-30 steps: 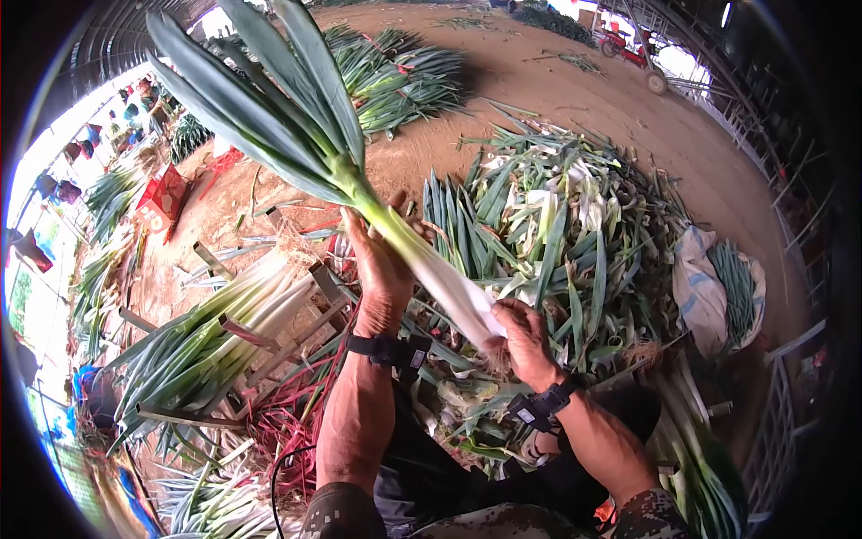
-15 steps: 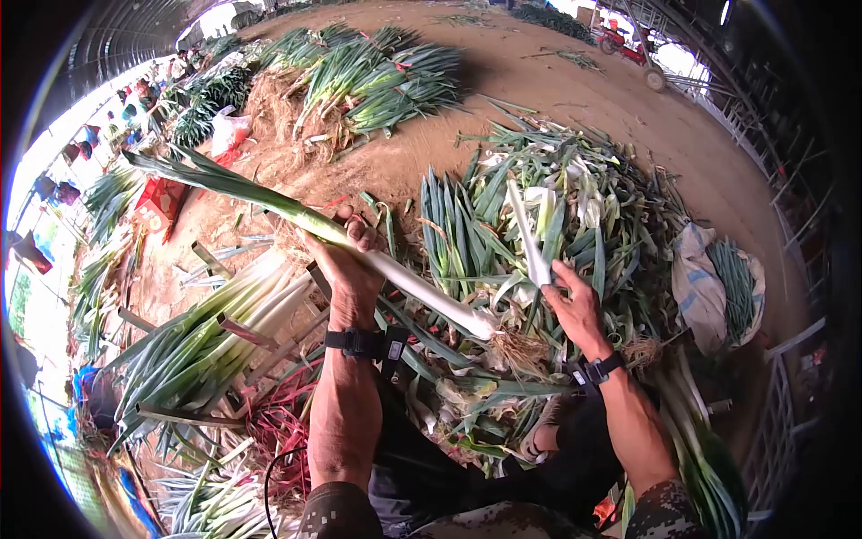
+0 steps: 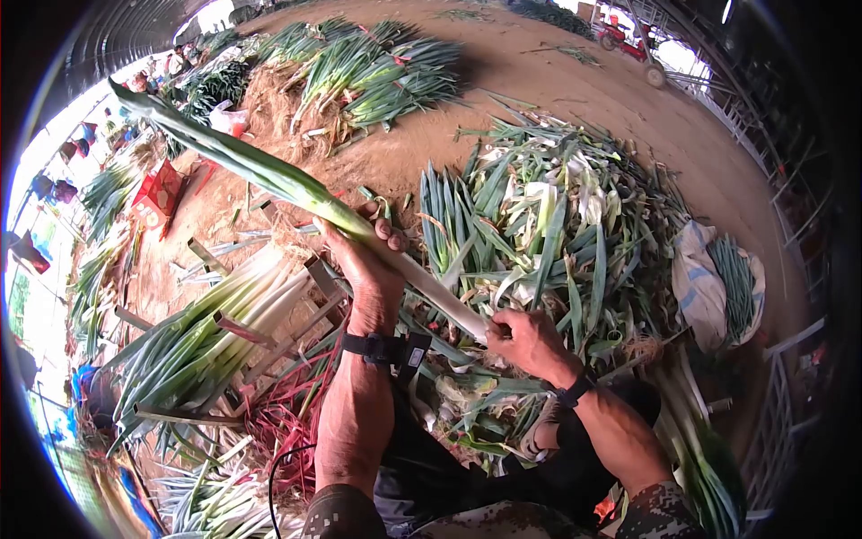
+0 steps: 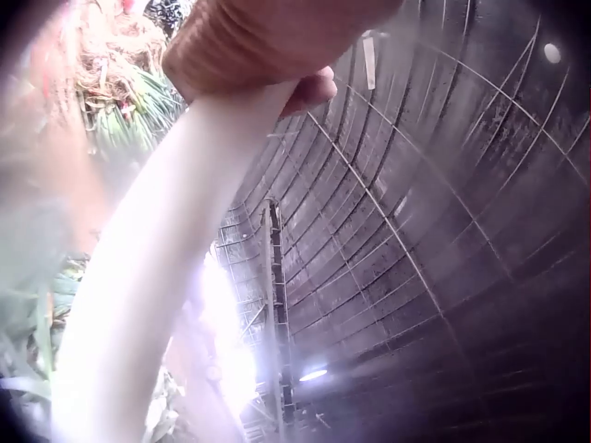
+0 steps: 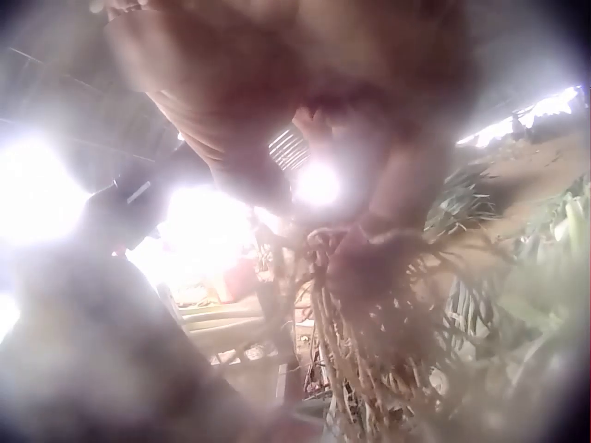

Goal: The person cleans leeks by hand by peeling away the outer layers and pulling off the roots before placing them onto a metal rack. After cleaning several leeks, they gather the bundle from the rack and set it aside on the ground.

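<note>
A long green onion (image 3: pixel 440 292) slants across the middle of the head view, green leaf up to the left and white shank down to the right. My left hand (image 3: pixel 370 278) grips it at mid-length, fingers wrapped around the stalk. At the lower white end, my right hand (image 3: pixel 532 343) pinches it with curled fingers. The left wrist view shows the smooth white shank (image 4: pixel 166 240) running from beneath the hand. Stringy roots (image 5: pixel 337 360) hang by the right fingers in the right wrist view, which is hazy with glare.
A heap of stripped leaves (image 3: pixel 575 225) lies ahead to the right. Green onions (image 3: pixel 211 332) rest on a wooden rack (image 3: pixel 251 332) at left, above red ties (image 3: pixel 292 404). Further back are bundled onions (image 3: pixel 386 72) and a red box (image 3: pixel 160 193); a white sack (image 3: pixel 700 287) stands right.
Half a second ago my right hand was off to the right by a pale peeled strip near the heap; now it is back at the onion's lower end. My left hand keeps its grip.
</note>
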The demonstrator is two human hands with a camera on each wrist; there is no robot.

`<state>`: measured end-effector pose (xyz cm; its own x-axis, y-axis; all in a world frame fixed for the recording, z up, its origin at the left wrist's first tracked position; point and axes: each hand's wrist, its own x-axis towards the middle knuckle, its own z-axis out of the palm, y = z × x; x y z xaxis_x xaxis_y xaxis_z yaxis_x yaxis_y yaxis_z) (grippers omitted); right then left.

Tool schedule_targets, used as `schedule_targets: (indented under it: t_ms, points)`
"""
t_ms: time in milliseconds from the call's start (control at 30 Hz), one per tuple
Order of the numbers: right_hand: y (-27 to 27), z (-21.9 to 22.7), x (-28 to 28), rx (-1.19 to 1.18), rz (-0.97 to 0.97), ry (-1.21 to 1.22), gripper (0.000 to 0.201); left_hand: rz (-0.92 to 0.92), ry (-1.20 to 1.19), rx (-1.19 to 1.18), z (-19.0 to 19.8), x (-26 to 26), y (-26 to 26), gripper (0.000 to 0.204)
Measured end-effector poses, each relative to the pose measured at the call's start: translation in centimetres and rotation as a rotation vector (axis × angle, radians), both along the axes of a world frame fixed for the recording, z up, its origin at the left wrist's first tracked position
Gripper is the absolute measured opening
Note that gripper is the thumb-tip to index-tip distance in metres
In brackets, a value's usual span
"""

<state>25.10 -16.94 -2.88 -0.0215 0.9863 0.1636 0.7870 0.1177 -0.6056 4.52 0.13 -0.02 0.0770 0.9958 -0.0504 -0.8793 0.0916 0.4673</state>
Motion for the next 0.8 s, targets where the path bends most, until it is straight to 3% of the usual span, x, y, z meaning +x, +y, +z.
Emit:
schedule_targets:
  t_ms: [167, 400, 600, 700, 800]
  points:
    - [-0.2, -1.4, -0.1, 0.109, 0.065, 0.002, 0.016, 0.072, 0.028, -0.056, -0.2, 0.2, 0.6, 0.072]
    - [-0.7, -1.6, 0.4, 0.144, 0.04, 0.154, 0.014, -0.063, -0.031, 0.122, 0.8, -0.1, -0.6, 0.072]
    - [-1.3, -1.2, 0.0, -0.051, -0.051, 0.414, 0.02, -0.069, -0.008, 0.119, 0.7, -0.4, -0.4, 0.074]
    - [-1.0, -0.4, -0.1, -0.128, 0.006, 0.167, 0.024, -0.043, 0.008, 0.044, 0.7, 0.1, -0.4, 0.075]
    - [-0.7, -1.2, -0.4, 0.002, 0.04, 0.106, 0.019, 0.009, 0.005, 0.0, 0.6, 0.3, -0.2, 0.076]
